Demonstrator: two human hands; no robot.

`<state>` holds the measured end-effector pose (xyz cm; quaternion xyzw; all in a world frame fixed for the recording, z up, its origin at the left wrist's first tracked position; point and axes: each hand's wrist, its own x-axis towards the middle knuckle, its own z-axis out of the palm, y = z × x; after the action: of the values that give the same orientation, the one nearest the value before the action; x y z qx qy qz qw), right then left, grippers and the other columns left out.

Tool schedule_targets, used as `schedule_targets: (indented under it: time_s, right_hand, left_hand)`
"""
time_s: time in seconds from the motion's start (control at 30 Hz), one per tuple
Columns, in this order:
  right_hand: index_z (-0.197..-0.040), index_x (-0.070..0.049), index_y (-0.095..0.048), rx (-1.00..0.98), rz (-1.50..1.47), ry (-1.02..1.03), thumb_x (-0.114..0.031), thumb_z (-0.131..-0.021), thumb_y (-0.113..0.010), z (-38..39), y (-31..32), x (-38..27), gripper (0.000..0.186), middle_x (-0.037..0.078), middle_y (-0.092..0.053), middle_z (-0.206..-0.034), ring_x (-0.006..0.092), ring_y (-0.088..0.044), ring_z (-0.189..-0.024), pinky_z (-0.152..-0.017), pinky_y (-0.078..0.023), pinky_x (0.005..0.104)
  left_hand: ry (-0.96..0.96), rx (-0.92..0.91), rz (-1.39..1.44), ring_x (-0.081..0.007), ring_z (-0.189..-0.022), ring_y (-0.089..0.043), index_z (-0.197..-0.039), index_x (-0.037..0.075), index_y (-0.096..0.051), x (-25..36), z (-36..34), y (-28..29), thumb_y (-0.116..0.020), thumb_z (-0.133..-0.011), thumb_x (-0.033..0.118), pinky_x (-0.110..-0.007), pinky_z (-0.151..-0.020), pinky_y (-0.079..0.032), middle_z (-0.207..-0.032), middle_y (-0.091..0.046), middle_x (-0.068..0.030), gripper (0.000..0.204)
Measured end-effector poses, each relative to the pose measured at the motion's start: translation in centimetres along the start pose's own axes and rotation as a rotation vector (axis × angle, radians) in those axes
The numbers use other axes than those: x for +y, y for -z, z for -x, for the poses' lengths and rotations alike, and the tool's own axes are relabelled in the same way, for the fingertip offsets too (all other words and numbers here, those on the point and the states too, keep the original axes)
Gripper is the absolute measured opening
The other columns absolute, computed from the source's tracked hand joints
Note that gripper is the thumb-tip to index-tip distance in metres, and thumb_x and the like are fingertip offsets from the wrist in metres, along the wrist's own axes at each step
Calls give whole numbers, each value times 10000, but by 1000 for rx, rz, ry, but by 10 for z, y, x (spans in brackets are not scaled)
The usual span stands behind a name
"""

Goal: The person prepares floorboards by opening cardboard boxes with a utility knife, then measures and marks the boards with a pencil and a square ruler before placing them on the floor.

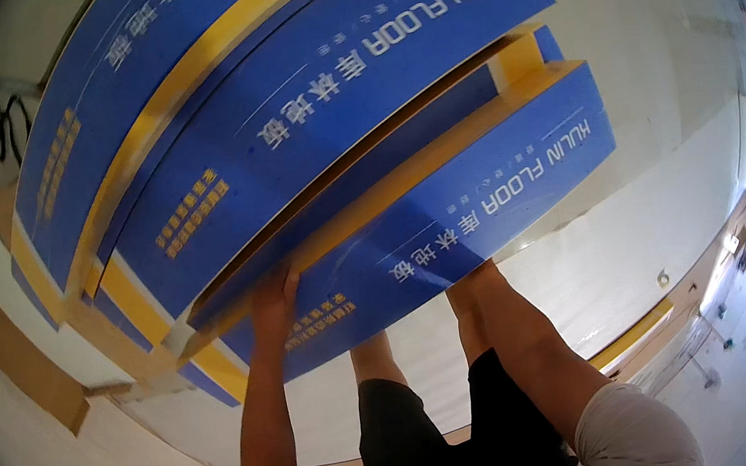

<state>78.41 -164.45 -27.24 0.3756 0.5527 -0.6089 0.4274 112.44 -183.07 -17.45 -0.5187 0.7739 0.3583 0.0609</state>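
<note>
A long blue and yellow cardboard box (438, 271) lies crosswise before me, tilted. My left hand (276, 297) grips its upper long edge near the left end. My right hand (473, 276) reaches to its lower edge right of middle, with the fingers hidden by the box. Just beyond are more boxes of the same kind, a middle one (321, 153) and a far one (98, 101), with a narrow dark gap beside the one I touch. My bare legs and dark shorts show below.
A pale board floor (672, 147) surrounds the boxes. A brown cardboard strip (9, 339) lies at left, beneath a dark looped cord (10, 129) farther back. A yellow strip (633, 333), a small roll (662, 278) and scattered items along a wall edge are at right.
</note>
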Motion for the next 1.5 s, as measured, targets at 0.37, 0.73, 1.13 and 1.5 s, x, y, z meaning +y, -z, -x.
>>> schedule_targets:
  time_s: [0.37,0.73,1.13,1.5]
  right_hand:
    - [-1283,-103,-589,-46,27,-7,-559,-982,-484,69,26,-21,557,59,-634,-1241,260,-594,-1150,-905,-533,430]
    - [-1439,-78,-444,372,24,58,-519,-1045,-428,104,36,-30,591,119,-530,-1375,314,-552,-1206,-958,-499,521]
    - [-958,62,-493,127,205,353,-497,-1030,-483,172,-130,-70,564,265,-648,-984,340,-699,-911,-871,-606,408]
    - [-835,-41,-503,4,443,358,-461,-1049,-466,108,-58,-106,473,177,-658,-825,301,-718,-818,-750,-625,401]
  left_hand:
    - [316,-208,-132,-412,-945,-662,-984,39,-721,-5,-19,2,-382,-1048,472,-511,-866,-498,-938,-705,-231,554]
    - [41,-121,-86,-412,-1308,-468,-1329,-14,-551,-42,10,-37,-446,-1029,406,-498,-1115,-330,-1407,-522,-236,526]
    - [-30,151,-360,-401,-1508,-183,-1536,-51,-252,0,62,50,-433,-1022,387,-504,-1230,-142,-1623,-213,-232,699]
    - [-40,257,-326,-396,-1496,-227,-1514,-33,-309,-16,79,23,-487,-1017,283,-500,-1229,-163,-1602,-260,-243,615]
